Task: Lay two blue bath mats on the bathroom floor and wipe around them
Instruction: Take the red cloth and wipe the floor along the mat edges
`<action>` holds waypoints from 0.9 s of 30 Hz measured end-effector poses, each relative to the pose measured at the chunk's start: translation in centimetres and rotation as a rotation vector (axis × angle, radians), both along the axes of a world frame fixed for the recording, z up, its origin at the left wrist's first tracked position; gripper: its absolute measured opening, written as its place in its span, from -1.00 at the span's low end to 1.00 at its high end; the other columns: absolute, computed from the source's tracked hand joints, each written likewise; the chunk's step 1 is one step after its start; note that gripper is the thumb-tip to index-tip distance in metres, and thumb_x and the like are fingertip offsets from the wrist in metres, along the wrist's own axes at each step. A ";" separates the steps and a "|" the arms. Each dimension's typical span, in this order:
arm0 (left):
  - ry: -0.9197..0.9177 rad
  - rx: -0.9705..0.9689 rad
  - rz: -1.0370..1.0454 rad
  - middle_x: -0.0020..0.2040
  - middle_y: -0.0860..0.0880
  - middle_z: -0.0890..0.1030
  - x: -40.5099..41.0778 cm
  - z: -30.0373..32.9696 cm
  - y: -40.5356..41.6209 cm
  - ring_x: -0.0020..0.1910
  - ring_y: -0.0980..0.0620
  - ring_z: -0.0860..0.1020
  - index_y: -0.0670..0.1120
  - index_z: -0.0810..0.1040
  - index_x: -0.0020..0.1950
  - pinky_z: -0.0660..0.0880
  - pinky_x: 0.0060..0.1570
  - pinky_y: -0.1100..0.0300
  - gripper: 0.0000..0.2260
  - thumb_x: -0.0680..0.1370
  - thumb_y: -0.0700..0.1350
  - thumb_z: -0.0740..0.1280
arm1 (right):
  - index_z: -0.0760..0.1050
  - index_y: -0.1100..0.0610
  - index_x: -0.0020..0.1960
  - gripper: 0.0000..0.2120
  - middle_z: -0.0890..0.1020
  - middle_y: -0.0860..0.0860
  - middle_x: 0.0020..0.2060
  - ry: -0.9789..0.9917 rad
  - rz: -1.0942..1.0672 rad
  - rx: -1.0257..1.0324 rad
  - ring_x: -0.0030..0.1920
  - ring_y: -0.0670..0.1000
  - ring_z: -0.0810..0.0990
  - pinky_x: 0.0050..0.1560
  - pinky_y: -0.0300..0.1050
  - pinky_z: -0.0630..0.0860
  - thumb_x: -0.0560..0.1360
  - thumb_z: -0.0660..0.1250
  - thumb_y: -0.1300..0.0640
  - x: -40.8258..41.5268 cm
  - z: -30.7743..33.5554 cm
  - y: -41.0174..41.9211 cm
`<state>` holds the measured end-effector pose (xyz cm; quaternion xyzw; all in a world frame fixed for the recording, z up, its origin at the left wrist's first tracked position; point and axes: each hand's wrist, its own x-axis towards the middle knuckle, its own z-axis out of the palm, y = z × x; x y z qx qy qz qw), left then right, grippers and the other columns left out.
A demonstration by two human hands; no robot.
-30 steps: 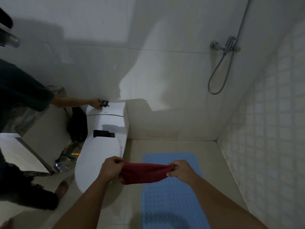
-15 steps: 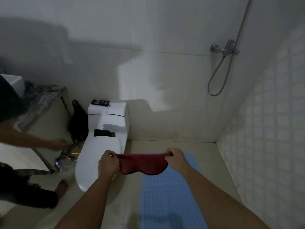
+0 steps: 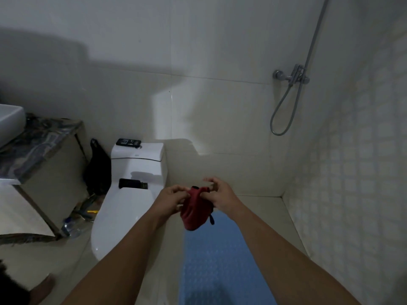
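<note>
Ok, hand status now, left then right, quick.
Left hand: pinching the top edge of the red cloth.
Right hand: also gripping the red cloth at its top, some fingers raised.

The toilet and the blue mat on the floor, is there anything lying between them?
No. In the head view only bare beige floor tile runs between the toilet and the blue mat.

The mat [image 3: 220, 256] lies on the floor [image 3: 282, 219], right of the toilet [image 3: 130, 208].
</note>
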<state>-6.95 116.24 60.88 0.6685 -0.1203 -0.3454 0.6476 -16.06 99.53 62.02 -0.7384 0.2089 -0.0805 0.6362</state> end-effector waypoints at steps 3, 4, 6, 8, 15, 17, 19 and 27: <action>-0.036 0.023 -0.070 -0.21 -0.03 0.70 -0.1 0.3 -0.7 -0.31 0.14 0.62 -0.20 0.69 0.07 0.50 -0.36 0.34 -0.86 0.62 -0.30 0.33 | 0.62 0.16 0.23 -0.71 0.71 0.10 -0.06 0.137 0.053 0.013 -0.03 0.03 0.70 -0.03 -0.14 0.62 0.52 0.49 0.23 -0.8 -0.4 -1.7; -0.039 0.029 -0.079 -0.17 -0.05 0.70 -0.2 0.3 -0.9 -0.28 0.14 0.63 -0.20 0.70 0.08 0.52 -0.32 0.33 -0.86 0.62 -0.27 0.34 | 0.66 0.18 0.18 -0.76 0.73 0.13 0.00 0.167 0.073 0.022 0.03 0.06 0.72 0.02 -0.07 0.63 0.52 0.49 0.19 -0.9 -0.6 -2.0; -0.066 0.043 -0.050 -0.09 -0.09 0.70 -0.3 0.0 -1.5 -0.18 0.08 0.64 -0.20 0.69 0.09 0.54 -0.23 0.28 -0.88 0.62 -0.22 0.38 | 0.67 0.26 0.10 -0.80 0.74 0.16 -0.01 0.156 0.056 0.052 0.03 0.09 0.71 0.07 -0.03 0.62 0.52 0.49 0.19 -1.0 -1.0 -2.5; -0.132 0.052 -0.004 -0.06 -0.09 0.70 -0.5 -0.4 -2.0 -0.10 0.03 0.65 -0.15 0.67 0.06 0.54 -0.16 0.24 -0.88 0.61 -0.12 0.42 | 0.65 0.31 0.05 -0.82 0.71 0.14 -0.09 0.127 0.028 0.060 -0.03 0.06 0.68 0.05 -0.09 0.59 0.51 0.49 0.21 -0.8 -1.2 -3.0; -0.343 0.156 -0.101 0.00 -0.11 0.74 -1.1 -3.1 -3.0 -0.06 0.14 0.69 -0.19 0.69 0.09 0.54 -0.05 0.33 -0.86 0.57 -0.17 0.49 | 0.62 0.11 0.00 -0.95 0.70 0.04 -0.10 0.128 0.019 0.242 -0.03 0.04 0.65 -0.03 -0.06 0.54 0.58 0.37 0.18 0.2 -2.0 -5.7; -0.333 0.180 -0.090 0.02 -0.12 0.73 -0.8 -3.6 -3.6 -0.10 0.22 0.66 -0.18 0.68 0.09 0.52 -0.10 0.40 -0.87 0.62 -0.14 0.42 | 0.61 0.11 0.07 -0.90 0.70 0.07 -0.02 0.166 0.025 0.265 0.02 0.09 0.66 -0.03 0.00 0.59 0.61 0.34 0.14 0.4 -2.8 -6.9; -0.294 0.202 -0.075 0.03 -0.09 0.73 -0.4 -4.2 -4.4 -0.02 0.15 0.67 -0.15 0.66 0.11 0.57 -0.01 0.27 -0.85 0.65 -0.09 0.38 | 0.61 0.08 0.19 -0.81 0.71 0.09 0.10 0.219 0.010 0.281 0.12 0.13 0.67 0.11 0.10 0.63 0.63 0.32 0.06 0.7 -4.2 -8.0; 0.133 0.203 0.177 0.02 -0.18 0.70 -3.3 -9.8 -9.4 -0.04 -0.08 0.68 -0.19 0.61 0.12 0.65 -0.12 0.10 -0.84 0.69 -0.12 0.30 | 0.56 0.26 0.30 -0.50 0.71 0.18 0.13 0.429 0.235 0.454 0.16 0.21 0.69 0.29 0.22 0.57 0.44 0.58 0.08 -0.5 -10.0 -12.6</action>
